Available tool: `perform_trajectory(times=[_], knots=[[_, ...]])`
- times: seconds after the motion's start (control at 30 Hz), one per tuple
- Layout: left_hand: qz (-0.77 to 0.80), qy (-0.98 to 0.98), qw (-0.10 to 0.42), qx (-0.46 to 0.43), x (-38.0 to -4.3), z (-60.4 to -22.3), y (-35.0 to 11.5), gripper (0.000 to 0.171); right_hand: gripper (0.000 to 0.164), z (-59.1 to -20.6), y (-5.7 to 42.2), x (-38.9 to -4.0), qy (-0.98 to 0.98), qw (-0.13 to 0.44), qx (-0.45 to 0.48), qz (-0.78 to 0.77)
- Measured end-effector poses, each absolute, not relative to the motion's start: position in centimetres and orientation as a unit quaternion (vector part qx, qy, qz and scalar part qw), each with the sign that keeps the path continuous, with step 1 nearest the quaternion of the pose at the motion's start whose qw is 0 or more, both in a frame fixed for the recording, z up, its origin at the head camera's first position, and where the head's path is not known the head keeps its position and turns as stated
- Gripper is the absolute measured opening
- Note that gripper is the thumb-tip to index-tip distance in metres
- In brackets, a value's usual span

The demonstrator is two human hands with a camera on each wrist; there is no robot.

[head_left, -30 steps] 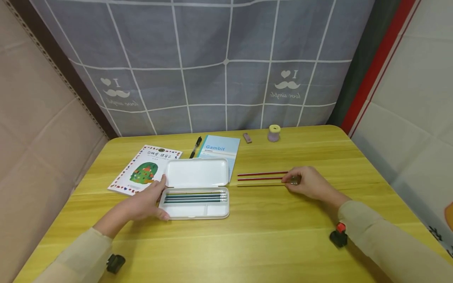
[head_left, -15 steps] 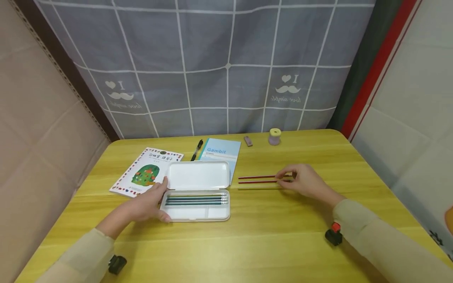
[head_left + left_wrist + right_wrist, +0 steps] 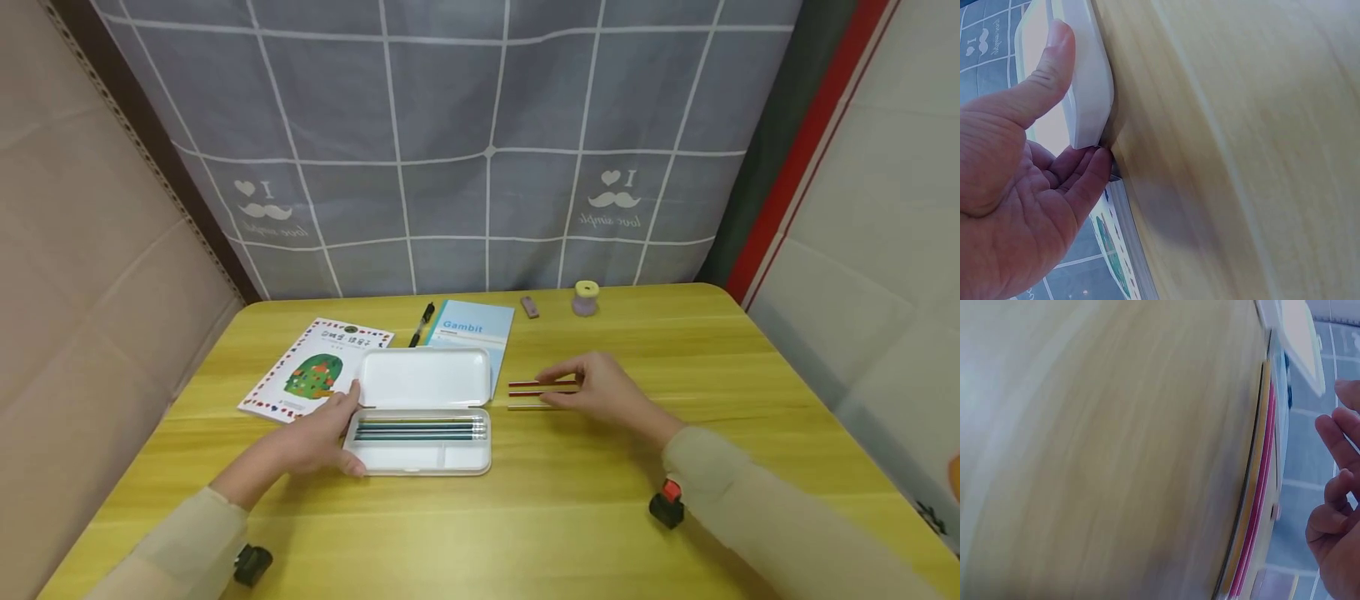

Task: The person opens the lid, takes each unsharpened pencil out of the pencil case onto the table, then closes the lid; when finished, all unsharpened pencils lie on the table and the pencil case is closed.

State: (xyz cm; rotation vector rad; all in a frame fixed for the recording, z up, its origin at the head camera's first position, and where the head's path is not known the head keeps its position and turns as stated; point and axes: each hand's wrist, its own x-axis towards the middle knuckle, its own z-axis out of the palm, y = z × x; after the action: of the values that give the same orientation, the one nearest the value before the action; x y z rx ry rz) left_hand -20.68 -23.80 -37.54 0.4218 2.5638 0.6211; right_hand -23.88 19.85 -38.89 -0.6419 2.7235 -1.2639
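Observation:
My left hand (image 3: pixel 318 435) grips the left end of an open white pencil case (image 3: pixel 397 456), thumb at its front and fingers behind. In the left wrist view the thumb lies along the case wall (image 3: pixel 1092 81) and the fingertips meet its corner. Several green and yellow pencils (image 3: pixel 416 432) lie in the case. To its right, two red pencils (image 3: pixel 523 393) and a yellow pencil (image 3: pixel 525 407) lie side by side on the table. Over their right parts is my right hand (image 3: pixel 603 392), thumb and forefinger apart; the right wrist view shows nothing between its fingers (image 3: pixel 1335 434).
A picture book (image 3: pixel 300 379) lies at the left, partly behind the left hand. Behind the raised lid (image 3: pixel 423 377) are a black pen (image 3: pixel 422 325) and a blue Gambit notebook (image 3: pixel 472 321). An eraser (image 3: pixel 529 307) and a yellow-topped purple container (image 3: pixel 585 298) stand at the back.
My right hand has moved left along the loose pencils, from their right ends towards their middle, and its thumb and forefinger have spread. The left hand keeps its place on the case.

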Motion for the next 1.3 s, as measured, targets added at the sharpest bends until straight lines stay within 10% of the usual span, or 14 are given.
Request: perform_trajectory(times=[0.77, 1.3], knots=[[0.227, 0.933, 0.234, 0.154, -20.8, -37.3, -24.0, 0.140, 0.027, -39.6, 10.5, -22.3, 0.882, 0.087, -0.248, -0.391], [0.225, 0.931, 0.231, 0.168, -20.9, -36.8, -23.9, 0.138, 0.026, -39.6, 8.3, -21.7, 0.931, 0.024, -0.270, -0.244]])
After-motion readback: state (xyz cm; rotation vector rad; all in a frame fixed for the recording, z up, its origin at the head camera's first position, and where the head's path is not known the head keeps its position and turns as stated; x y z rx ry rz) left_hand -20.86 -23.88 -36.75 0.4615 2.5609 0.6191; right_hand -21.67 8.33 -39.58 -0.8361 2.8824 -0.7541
